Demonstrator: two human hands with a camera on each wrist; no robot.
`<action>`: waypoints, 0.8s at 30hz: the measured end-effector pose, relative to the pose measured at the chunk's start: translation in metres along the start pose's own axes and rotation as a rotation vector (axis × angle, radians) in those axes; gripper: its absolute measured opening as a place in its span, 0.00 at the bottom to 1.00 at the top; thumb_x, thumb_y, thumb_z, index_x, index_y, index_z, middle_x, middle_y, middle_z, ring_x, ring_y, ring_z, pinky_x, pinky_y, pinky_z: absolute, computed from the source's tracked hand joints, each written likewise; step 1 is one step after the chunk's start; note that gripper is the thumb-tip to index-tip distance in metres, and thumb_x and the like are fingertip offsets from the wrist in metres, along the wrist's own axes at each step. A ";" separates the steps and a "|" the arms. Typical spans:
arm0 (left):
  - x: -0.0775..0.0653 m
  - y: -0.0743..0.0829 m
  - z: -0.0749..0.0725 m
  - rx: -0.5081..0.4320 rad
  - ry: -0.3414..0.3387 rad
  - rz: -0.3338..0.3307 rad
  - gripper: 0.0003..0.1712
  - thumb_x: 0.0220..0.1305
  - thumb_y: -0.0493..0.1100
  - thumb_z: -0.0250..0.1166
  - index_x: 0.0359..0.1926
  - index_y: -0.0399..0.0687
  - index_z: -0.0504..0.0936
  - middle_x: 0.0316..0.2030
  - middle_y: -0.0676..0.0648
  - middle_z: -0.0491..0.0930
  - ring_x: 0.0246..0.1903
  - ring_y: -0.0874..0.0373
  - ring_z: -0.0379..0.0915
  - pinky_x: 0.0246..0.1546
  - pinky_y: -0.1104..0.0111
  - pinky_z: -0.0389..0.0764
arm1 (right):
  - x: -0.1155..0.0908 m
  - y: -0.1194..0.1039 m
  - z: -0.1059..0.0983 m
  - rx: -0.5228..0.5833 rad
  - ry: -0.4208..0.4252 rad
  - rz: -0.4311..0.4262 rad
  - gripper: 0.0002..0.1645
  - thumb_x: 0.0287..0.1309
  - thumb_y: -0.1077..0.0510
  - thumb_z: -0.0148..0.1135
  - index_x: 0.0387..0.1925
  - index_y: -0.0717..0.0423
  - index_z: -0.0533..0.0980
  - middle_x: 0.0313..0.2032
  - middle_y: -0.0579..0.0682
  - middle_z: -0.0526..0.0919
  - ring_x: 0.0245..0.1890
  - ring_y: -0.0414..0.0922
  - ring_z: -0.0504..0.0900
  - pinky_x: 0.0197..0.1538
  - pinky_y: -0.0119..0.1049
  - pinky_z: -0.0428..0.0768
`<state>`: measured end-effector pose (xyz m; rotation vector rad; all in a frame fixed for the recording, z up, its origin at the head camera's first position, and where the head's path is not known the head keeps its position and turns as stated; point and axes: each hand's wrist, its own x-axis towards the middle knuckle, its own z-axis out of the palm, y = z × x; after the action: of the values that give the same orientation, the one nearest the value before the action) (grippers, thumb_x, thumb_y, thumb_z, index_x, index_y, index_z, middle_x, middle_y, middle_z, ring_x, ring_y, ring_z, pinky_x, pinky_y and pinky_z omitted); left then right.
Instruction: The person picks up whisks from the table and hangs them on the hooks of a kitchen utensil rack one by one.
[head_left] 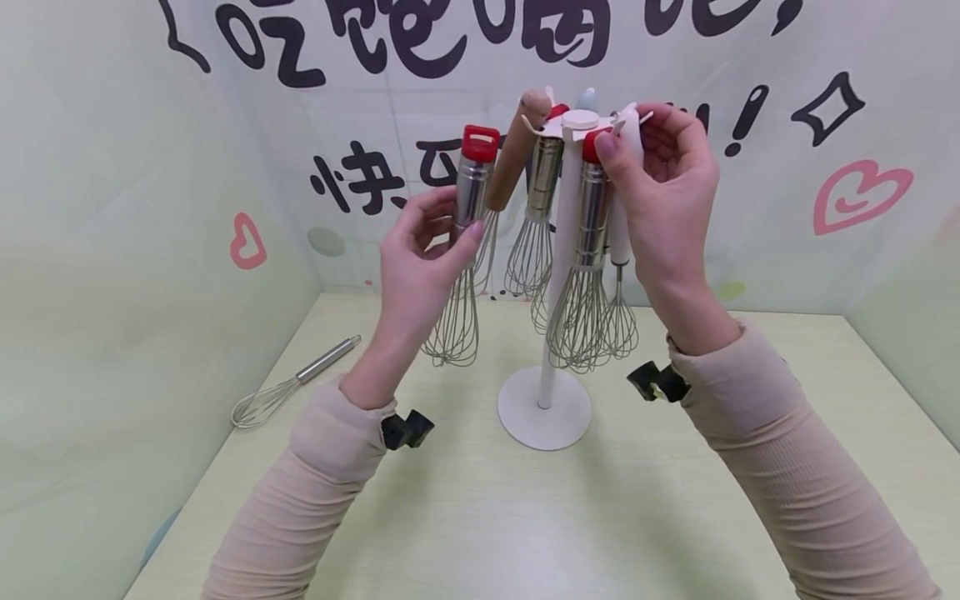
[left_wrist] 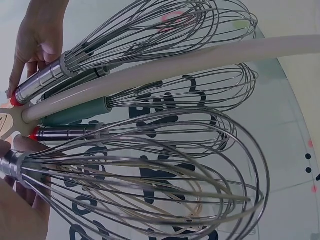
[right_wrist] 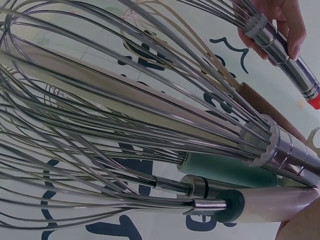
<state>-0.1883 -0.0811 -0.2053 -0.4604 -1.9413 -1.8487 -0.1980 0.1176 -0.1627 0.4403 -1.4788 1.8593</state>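
Note:
My left hand (head_left: 423, 250) grips the steel handle of a whisk (head_left: 472, 187) with a red loop cap, wires pointing down, left of a white hanging rack (head_left: 568, 242). My right hand (head_left: 671, 179) is at the rack's top, its curled fingers around a hook and its thumb against the red cap of a hanging steel whisk (head_left: 592, 208). Beside that hand hangs a white-handled whisk (head_left: 628, 158). A wooden-handled whisk (head_left: 512, 158) and another red-capped steel whisk (head_left: 543, 175) hang on the left side. The left wrist view shows a green-handled whisk (left_wrist: 80, 111) behind the pole.
A small all-steel whisk (head_left: 296, 382) lies at the left of the pale table (head_left: 480, 517). The rack's round white base (head_left: 525, 421) stands near the middle. Behind is a printed backdrop (head_left: 757, 250) with black characters and pink hearts.

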 end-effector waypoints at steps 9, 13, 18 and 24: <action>-0.001 0.003 0.005 -0.024 -0.010 0.033 0.26 0.58 0.36 0.66 0.58 0.41 0.74 0.51 0.42 0.76 0.45 0.57 0.76 0.49 0.70 0.83 | 0.000 0.000 0.001 0.010 -0.001 0.005 0.16 0.51 0.65 0.66 0.41 0.52 0.72 0.40 0.48 0.76 0.41 0.44 0.73 0.50 0.29 0.75; -0.001 0.004 0.007 -0.021 -0.018 0.053 0.26 0.57 0.36 0.66 0.58 0.41 0.75 0.52 0.42 0.77 0.46 0.56 0.77 0.49 0.68 0.83 | 0.000 0.000 0.001 0.005 -0.003 -0.001 0.16 0.51 0.65 0.65 0.42 0.52 0.72 0.40 0.47 0.76 0.41 0.44 0.73 0.50 0.29 0.75; -0.002 0.006 0.009 -0.009 -0.024 0.057 0.26 0.58 0.37 0.66 0.59 0.41 0.75 0.52 0.42 0.77 0.46 0.57 0.77 0.49 0.68 0.83 | 0.000 0.000 0.001 -0.001 -0.002 -0.001 0.16 0.52 0.65 0.65 0.42 0.52 0.72 0.40 0.47 0.76 0.42 0.44 0.73 0.50 0.29 0.75; -0.002 0.007 0.012 -0.022 -0.024 0.054 0.27 0.57 0.36 0.67 0.59 0.42 0.74 0.50 0.42 0.78 0.45 0.59 0.77 0.48 0.68 0.83 | -0.001 -0.001 0.001 -0.004 0.004 0.008 0.16 0.52 0.65 0.65 0.42 0.53 0.72 0.41 0.47 0.76 0.42 0.44 0.73 0.51 0.29 0.75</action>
<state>-0.1833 -0.0689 -0.2007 -0.5389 -1.9071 -1.8399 -0.1969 0.1168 -0.1625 0.4295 -1.4830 1.8624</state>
